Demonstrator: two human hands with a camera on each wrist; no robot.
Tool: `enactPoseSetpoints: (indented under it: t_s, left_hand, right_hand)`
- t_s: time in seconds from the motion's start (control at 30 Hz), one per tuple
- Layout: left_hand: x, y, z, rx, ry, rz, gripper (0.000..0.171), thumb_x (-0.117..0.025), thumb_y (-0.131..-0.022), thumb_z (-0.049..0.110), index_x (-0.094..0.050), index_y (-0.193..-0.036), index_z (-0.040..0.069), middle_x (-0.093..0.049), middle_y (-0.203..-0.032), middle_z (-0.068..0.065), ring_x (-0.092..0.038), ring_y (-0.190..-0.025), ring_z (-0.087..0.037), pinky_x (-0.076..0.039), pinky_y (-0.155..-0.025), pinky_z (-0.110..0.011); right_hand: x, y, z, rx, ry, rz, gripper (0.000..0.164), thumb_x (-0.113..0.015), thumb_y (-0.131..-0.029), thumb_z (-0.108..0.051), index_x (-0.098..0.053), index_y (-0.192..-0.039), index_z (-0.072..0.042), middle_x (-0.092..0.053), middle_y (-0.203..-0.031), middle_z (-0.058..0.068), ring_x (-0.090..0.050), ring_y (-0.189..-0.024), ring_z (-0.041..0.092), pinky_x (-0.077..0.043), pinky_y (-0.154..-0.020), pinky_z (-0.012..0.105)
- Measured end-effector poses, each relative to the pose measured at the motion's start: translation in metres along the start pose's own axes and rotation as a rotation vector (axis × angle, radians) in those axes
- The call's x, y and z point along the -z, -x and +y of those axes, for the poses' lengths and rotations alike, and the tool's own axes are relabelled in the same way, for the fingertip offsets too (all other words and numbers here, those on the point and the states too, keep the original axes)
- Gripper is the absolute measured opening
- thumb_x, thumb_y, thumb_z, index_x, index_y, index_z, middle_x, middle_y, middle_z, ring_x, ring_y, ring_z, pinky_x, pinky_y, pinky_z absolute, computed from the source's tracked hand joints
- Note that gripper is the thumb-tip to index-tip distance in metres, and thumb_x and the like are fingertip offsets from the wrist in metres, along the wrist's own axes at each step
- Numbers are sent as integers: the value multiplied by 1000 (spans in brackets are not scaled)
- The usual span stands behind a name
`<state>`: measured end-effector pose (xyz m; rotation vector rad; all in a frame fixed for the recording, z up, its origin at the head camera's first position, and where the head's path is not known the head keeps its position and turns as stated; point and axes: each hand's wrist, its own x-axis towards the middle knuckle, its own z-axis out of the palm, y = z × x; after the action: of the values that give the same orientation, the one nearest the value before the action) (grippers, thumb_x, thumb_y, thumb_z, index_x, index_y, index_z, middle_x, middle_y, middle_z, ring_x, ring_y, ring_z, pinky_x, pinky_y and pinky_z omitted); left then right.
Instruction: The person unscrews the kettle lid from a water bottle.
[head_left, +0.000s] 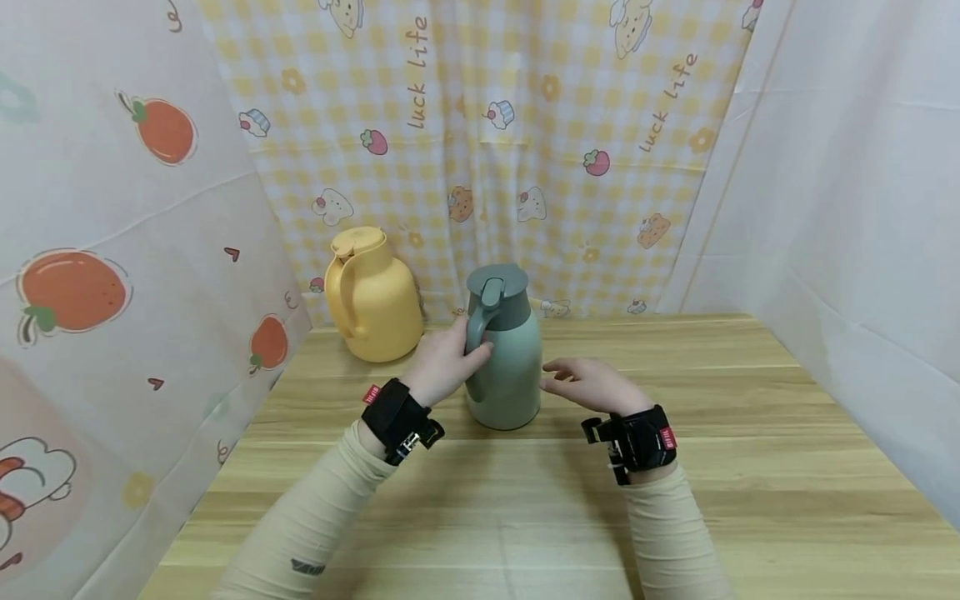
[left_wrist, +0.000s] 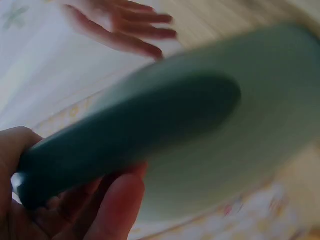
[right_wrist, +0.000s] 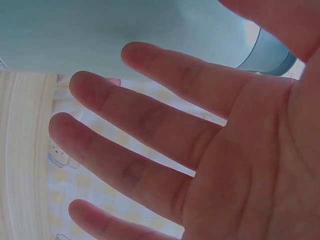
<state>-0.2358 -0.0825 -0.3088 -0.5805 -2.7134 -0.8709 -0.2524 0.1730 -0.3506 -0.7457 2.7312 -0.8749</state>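
Observation:
A grey-green thermos jug [head_left: 517, 358] with a darker lid and handle stands upright in the middle of the wooden table. My left hand [head_left: 447, 360] holds its handle [left_wrist: 125, 135], which passes between the thumb and the curled fingers in the left wrist view. To the right of the jug, my right hand [head_left: 592, 383] is held with its palm toward the jug's side. Its fingers [right_wrist: 145, 120] are spread and nearly straight in the right wrist view, with nothing in them. Whether a right fingertip touches the jug, I cannot tell.
A yellow thermos jug [head_left: 382, 300] stands at the back left of the table [head_left: 712, 392], its handle facing left and forward. Behind hangs a yellow checked curtain [head_left: 480, 167]. Pale printed cloth [head_left: 187, 317] borders the left side, and white cloth [head_left: 847, 208] the right.

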Motion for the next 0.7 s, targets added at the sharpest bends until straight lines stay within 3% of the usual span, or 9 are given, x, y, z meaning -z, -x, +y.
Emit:
enactPoseSetpoints:
  t_s: [0.1,0.2,0.43,0.7]
  left_hand:
    - [3,2,6,-43,-247,92,40,-63,-93,33,-53,-115,2,-55,-62,-3,-61,-58,-21,-47,-49,-33]
    - [4,5,8,-130,-366,164,50,-66,-91,33,-49,-126,2,-52,-57,1,-58,-51,-18,-43,-43,-31]
    - [4,6,5,-251,-417,223,45,-68,-89,28,-51,-125,6,-49,-55,2,-51,-44,-14,-36,-37,-28]
    - [9,3,2,-296,-425,224,48,-68,-89,33,-53,-126,8,-47,-51,3,-47,-41,-13,-34,-36,-27]
  right_hand:
    - [0,0,-1,-14,-5,3,58,-50,-98,-48,-53,-137,-5,-60,-125,19,-57,-115,35,-46,-93,51]
    - [-1,1,-2,-30,-3,3,60,-50,-97,-51,-53,-137,-6,-61,-125,18,-57,-115,34,-45,-93,52]
    - [-3,1,-1,-26,-15,-10,58,-49,-99,-47,-52,-138,-5,-60,-126,20,-56,-116,36,-45,-93,52]
    - [0,0,-3,-8,-32,-35,56,-50,-100,-42,-51,-138,-1,-58,-127,23,-55,-117,37,-45,-94,52]
